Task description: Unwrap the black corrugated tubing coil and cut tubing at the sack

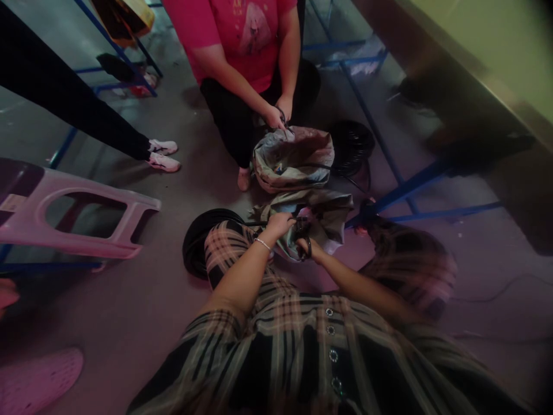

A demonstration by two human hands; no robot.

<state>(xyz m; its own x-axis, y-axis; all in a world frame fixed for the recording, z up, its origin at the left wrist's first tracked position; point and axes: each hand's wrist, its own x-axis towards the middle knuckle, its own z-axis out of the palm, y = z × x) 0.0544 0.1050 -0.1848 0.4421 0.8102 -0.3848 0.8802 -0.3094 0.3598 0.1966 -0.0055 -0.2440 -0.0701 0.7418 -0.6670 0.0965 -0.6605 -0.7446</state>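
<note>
My left hand (pixel 280 223) is closed around a black cable (pixel 256 223), which runs in from a dark coil (pixel 196 245) beside my left knee. Close by, my right hand (pixel 310 249) grips a pair of scissors (pixel 307 246) by its black handle loops. The scissors' blades are too dark to make out, near the cable's end. Below both hands an open, crumpled sack (pixel 337 210) sits on the floor between my legs; its contents are hard to see.
Opposite me squats a person in a pink shirt (pixel 242 46), hands over a second sack (pixel 298 178). Another black coil (pixel 354 141) lies to its right. A plastic stool (pixel 138 204) and a standing person's white shoes (pixel 164 162) are left. Blue table legs (pixel 401 187) rise at right.
</note>
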